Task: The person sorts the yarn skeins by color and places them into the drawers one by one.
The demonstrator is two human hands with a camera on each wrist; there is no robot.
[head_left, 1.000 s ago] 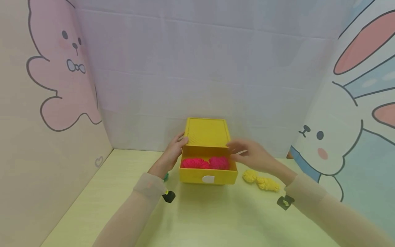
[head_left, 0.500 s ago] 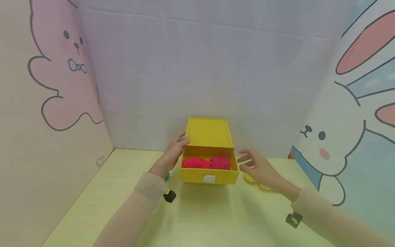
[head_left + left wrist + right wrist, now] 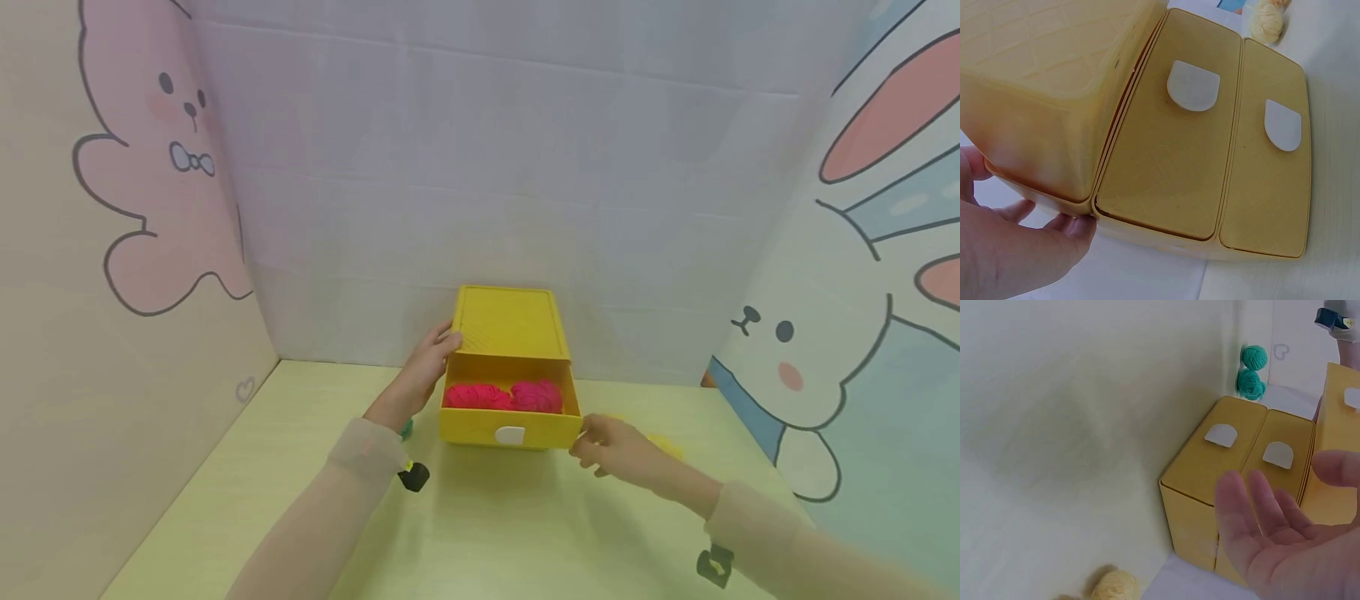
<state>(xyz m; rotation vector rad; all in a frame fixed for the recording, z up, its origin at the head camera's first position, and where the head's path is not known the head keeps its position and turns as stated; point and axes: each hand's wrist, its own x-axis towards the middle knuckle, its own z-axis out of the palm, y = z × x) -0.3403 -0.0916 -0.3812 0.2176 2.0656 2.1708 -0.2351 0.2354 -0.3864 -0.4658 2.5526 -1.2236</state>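
Observation:
A yellow drawer cabinet [image 3: 512, 321] stands against the back wall with its top drawer [image 3: 480, 427] pulled out. Inside the drawer lie two skeins of yarn, a red-pink one [image 3: 480, 397] and a deeper pink one [image 3: 537, 397]. My left hand [image 3: 414, 382] rests on the cabinet's left side, thumb near its top front corner and fingers against the side wall, as the left wrist view also shows. Beside the drawer's front right corner is my right hand [image 3: 622, 450], fingers spread and loosely bent, holding nothing; whether a fingertip touches the drawer I cannot tell.
Yellow yarn [image 3: 666, 447] lies behind the right hand, mostly hidden by it. Teal yarn [image 3: 1251, 382] sits left of the cabinet. Two lower drawers with white tabs [image 3: 1192, 85] are shut. Printed fabric walls stand at the back and both sides.
My right hand has left the cabinet's right side, moved outward, then down to the drawer's front right corner. My left hand has stayed on the left side; the drawer remains out.

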